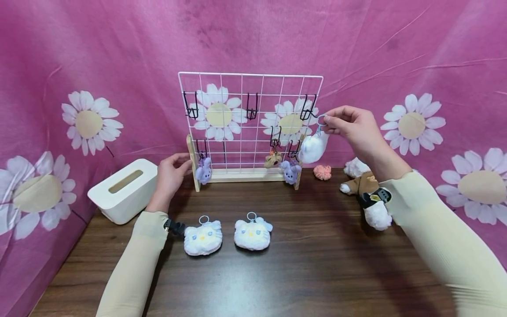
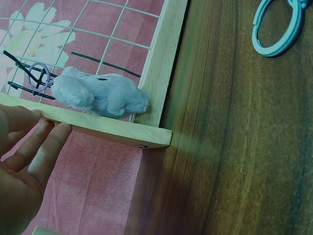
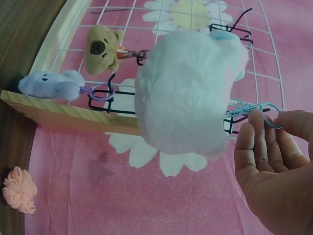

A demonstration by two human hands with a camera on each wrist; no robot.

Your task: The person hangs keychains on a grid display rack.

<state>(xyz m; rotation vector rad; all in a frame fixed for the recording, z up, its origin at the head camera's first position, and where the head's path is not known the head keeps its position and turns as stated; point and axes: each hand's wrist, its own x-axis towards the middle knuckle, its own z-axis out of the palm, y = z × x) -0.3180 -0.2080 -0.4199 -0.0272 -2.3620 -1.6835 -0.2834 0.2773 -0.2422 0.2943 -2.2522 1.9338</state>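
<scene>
My right hand (image 1: 354, 130) pinches the light blue ring (image 1: 322, 119) of a white plush keychain (image 1: 314, 147) between thumb and fingers. The ring is beside the tip of the upper right black hook (image 1: 306, 113); I cannot tell whether the hook passes through it. In the right wrist view the plush (image 3: 186, 93) hides part of the white grid rack (image 1: 241, 136). At the rack's left wooden post (image 1: 192, 163), my left hand (image 1: 171, 174) rests its fairly straight fingertips (image 2: 62, 131) against the outer side. Two white cat-face plush keychains (image 1: 203, 238) lie on the table.
Purple plush keychains (image 1: 203, 171) and a brown one (image 1: 272, 160) hang on lower hooks. Two upper hooks, left and middle (image 1: 252, 108), carry nothing. A white tissue box (image 1: 124, 189) stands left; a pink pompom (image 1: 322, 172) and a brown-and-white plush (image 1: 359, 185) lie right.
</scene>
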